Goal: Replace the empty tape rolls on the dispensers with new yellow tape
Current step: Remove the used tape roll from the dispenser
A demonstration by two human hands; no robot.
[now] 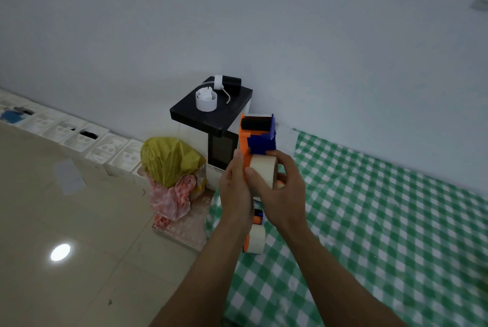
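Note:
I hold an orange and blue tape dispenser [257, 136] upright in front of me, its black roller at the top. My left hand [235, 186] grips its orange body from the left. My right hand [280, 186] is curled round a pale yellow tape roll [264, 169] that sits on the dispenser's hub, thumb across the roll's face. Below my wrists a second orange dispenser [254, 231] with a pale roll on it lies on the green checked cloth [369, 221].
A black-topped white appliance [211, 112] stands against the wall, carrying a small white cup and a black cylinder. Yellow and pink plastic bags [171, 168] sit beside it on a box. White cartons line the wall at left. Beige tiled floor lies to the left.

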